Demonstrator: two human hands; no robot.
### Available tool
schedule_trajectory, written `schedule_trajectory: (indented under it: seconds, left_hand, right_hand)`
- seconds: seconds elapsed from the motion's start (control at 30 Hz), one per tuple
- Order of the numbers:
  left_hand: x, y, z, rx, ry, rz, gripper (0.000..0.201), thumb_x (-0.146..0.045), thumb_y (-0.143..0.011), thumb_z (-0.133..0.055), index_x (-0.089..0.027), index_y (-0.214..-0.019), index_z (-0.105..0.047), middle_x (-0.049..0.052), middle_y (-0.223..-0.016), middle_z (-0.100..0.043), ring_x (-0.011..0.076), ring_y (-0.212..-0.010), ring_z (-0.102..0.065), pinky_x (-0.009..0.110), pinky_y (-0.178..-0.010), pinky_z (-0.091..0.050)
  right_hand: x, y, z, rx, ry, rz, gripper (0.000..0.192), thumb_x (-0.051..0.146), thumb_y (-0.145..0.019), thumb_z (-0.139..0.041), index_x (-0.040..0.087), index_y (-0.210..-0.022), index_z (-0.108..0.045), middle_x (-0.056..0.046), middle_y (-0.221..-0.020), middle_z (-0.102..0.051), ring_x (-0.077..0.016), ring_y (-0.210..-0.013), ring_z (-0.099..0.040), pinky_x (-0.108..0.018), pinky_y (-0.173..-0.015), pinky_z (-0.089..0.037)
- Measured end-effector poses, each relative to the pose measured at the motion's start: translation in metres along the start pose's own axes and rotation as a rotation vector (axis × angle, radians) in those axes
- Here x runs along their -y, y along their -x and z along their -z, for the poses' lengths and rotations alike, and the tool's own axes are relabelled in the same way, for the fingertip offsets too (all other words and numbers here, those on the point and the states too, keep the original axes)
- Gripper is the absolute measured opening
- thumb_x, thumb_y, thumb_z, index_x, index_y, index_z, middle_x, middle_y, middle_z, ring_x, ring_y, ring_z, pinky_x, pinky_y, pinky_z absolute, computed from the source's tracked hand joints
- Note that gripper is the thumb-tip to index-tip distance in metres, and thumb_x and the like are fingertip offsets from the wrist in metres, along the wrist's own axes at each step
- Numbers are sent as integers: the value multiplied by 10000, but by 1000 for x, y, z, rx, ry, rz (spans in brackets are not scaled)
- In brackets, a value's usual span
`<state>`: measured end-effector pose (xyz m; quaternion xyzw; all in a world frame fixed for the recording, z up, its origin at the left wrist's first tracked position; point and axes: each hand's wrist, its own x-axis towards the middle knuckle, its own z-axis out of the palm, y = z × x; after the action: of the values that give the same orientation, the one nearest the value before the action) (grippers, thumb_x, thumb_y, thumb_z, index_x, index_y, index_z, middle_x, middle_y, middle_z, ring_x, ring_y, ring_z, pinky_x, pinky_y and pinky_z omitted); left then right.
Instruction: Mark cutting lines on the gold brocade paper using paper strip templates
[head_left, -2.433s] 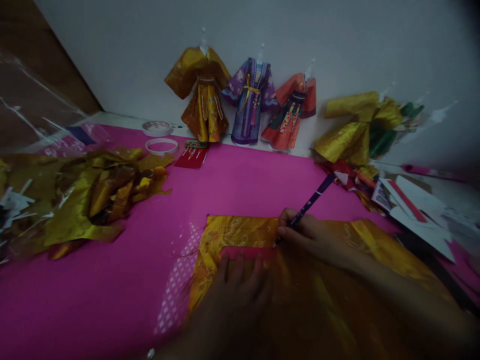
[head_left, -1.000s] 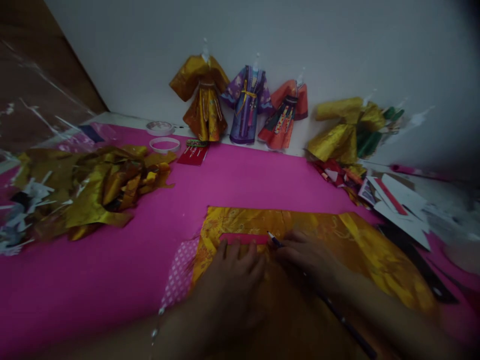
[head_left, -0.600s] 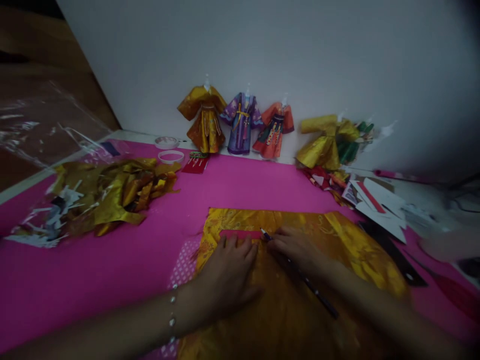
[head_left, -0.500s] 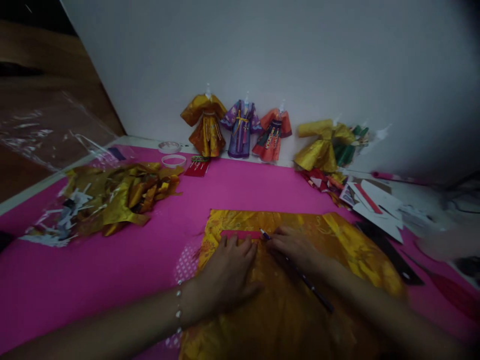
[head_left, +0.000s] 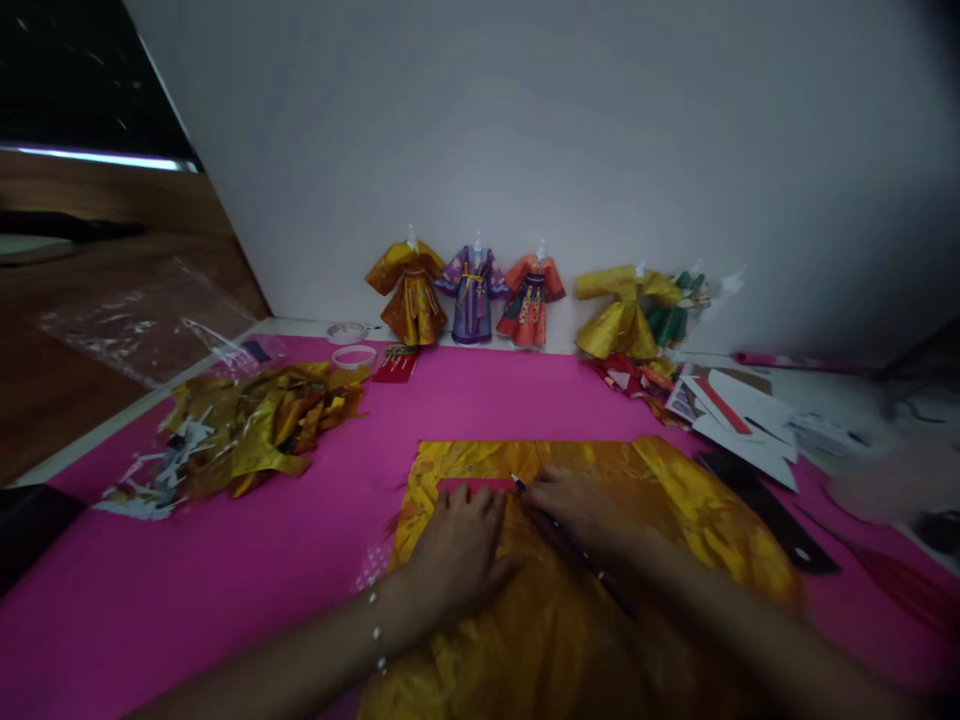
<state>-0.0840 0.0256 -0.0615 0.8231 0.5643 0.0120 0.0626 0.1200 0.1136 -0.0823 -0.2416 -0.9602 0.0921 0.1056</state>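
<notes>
Your left hand lies flat, fingers spread, pressed on the yellow patterned cloth that covers the near middle of the pink mat. Fingertips sit right at the edge of a small pink rectangular cut-out in the cloth, where the mat shows through. A beaded bracelet rings that wrist. Your right hand rests just beside the left, closed around a dark pen; the pale tip pokes out toward the cut-out's right corner and the barrel runs back under your palm along the forearm.

Off to the left, a heap of gold scraps sits on the mat, well apart from the cloth. Against the far wall stand small paper robes: a gold robe, a purple robe, an orange robe, and further right a yellow robe leaning over. White paper pieces lie to the right, with a dark ruler near the cloth's right edge. Two tape rings sit near the gold robe.
</notes>
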Motion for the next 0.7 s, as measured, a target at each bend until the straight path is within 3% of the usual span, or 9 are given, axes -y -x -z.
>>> schedule_trajectory:
  seconds: [0.4, 0.7]
  left_hand:
    - [-6, -15, 2, 90, -11, 107, 671, -566, -887, -527, -144, -1408, -517, 193, -1260, -600, 373, -1128, -541, 582, -987, -421]
    - [-5, -24, 10, 262, -5, 135, 683, -511, -866, -604, -153, -1438, -499, 211, -1326, -585, 395, -1150, -548, 589, -976, -460]
  right_hand:
    - [-2, -7, 9, 63, -56, 42, 33, 216, -899, -569, 199, -888, -596, -47, -835, -632, -203, -782, -535, -313, -656, -354]
    - [-9, -10, 17, 98, -261, -21, 87, 145, -880, -571, 205, -902, -630, -39, -890, -656, -180, -786, -575, -286, -679, -406]
